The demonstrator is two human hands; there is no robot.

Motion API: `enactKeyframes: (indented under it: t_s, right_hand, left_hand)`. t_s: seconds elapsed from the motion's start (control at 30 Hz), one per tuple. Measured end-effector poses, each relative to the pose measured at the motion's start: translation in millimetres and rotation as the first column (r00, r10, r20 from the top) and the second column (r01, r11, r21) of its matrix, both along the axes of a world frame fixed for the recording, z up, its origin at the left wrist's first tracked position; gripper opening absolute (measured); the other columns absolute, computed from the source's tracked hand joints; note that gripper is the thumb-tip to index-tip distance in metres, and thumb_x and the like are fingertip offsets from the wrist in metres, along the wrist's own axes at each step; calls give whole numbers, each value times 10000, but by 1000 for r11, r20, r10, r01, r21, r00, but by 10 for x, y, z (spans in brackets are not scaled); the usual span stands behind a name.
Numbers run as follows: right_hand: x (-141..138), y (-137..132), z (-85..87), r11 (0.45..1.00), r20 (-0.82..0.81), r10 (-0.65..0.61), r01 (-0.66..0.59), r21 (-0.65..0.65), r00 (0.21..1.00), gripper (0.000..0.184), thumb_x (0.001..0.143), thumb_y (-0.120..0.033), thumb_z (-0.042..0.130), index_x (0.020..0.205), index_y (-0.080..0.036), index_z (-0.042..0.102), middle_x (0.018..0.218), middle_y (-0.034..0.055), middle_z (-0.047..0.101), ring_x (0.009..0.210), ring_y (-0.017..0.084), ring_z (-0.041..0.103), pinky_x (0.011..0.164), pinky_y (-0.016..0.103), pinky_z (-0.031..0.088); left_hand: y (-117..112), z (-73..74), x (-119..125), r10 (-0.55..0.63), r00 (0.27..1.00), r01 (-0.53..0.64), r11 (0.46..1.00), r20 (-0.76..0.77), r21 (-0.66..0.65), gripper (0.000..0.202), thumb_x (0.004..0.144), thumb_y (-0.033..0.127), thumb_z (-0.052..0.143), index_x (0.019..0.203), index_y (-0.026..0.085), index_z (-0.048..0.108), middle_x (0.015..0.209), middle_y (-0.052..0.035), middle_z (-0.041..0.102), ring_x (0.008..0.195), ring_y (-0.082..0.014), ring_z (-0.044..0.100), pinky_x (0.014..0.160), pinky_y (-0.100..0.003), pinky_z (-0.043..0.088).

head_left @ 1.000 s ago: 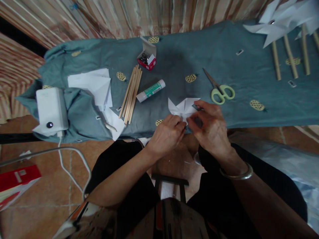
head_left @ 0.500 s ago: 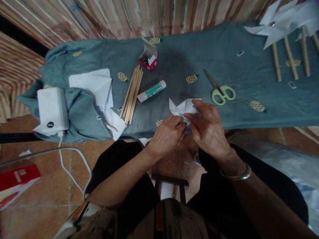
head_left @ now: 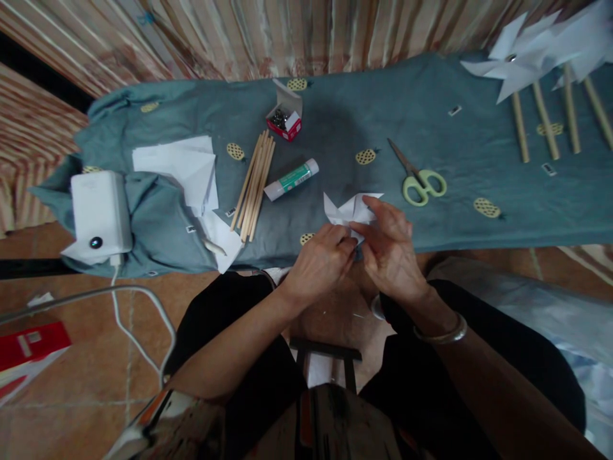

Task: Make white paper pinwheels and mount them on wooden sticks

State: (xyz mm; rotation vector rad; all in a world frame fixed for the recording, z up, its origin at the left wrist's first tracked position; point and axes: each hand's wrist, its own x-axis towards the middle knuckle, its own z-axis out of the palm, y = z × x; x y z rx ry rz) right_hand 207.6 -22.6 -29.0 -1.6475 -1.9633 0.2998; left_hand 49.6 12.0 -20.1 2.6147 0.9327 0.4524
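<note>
Working at the near edge of a cloth-covered table [head_left: 479, 128], head view: both bare hands meet over one folded white paper piece [head_left: 352, 209].

Left hand [head_left: 322, 260]: fingers curled narrow, tips pinching the near corner of the paper piece from below-left.

Right hand [head_left: 390, 249]: fingers bent over the paper's right side, thumb and forefinger pressed to its fold; a metal bangle [head_left: 438, 332] circles the wrist. The two hands touch at the fingertips.

Paper piece: pointed flaps fanned upward, lying on the teal cloth at the table's front edge, between the glue stick and the scissors.

Other items on the cloth:
- glue stick [head_left: 291, 179], white with green label, lying tilted just left of the paper;
- bundle of thin wooden sticks [head_left: 253, 184], left of the glue stick;
- small red box [head_left: 286, 117], lid open, holding dark metal bits, at the far side;
- green-handled scissors [head_left: 417, 179], closed, right of the paper;
- stack of white paper sheets [head_left: 179, 167], towards the left end;
- white boxy device [head_left: 98, 214] with a cable, at the left end;
- white paper pinwheels [head_left: 541, 48] on thick sticks, at the far right corner.

Floor: red booklet [head_left: 29, 342] on the tiles, lower left.
</note>
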Motion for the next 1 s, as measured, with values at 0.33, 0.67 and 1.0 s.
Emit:
enactKeyframes:
  t_s: [0.33, 0.67, 1.0]
  right_hand:
    - [46, -32, -15, 1000, 40, 6, -7, 26, 999, 361, 868, -115, 443, 1121, -262, 654, 1473, 73, 441, 1352, 314, 393, 1036, 559, 386]
    - [128, 106, 30, 986, -121, -158, 164, 36, 980, 361, 901, -343, 488, 1179, -153, 618, 1128, 144, 690, 1038, 278, 647, 892, 466, 520]
    - [72, 267, 142, 936, -184, -338, 309, -171, 923, 356, 790, -346, 598, 1082, -149, 649, 809, 69, 750, 673, 225, 695, 677, 359, 532]
  left_hand:
    - [-5, -15, 4, 20, 1000, -20, 999, -6, 35, 150, 913, 170, 504, 894, 120, 645, 893, -75, 587, 857, -192, 579, 738, -315, 513]
    - [2, -28, 2, 19, 1000, -18, 997, -8, 75, 126, 895, 161, 539, 924, 127, 657, 869, -64, 588, 876, -192, 596, 759, -308, 517]
    - [0, -46, 5, 28, 999, -30, 996, 30, 81, 125, 883, 168, 566, 935, 124, 671, 894, -72, 615, 891, -195, 598, 770, -315, 524]
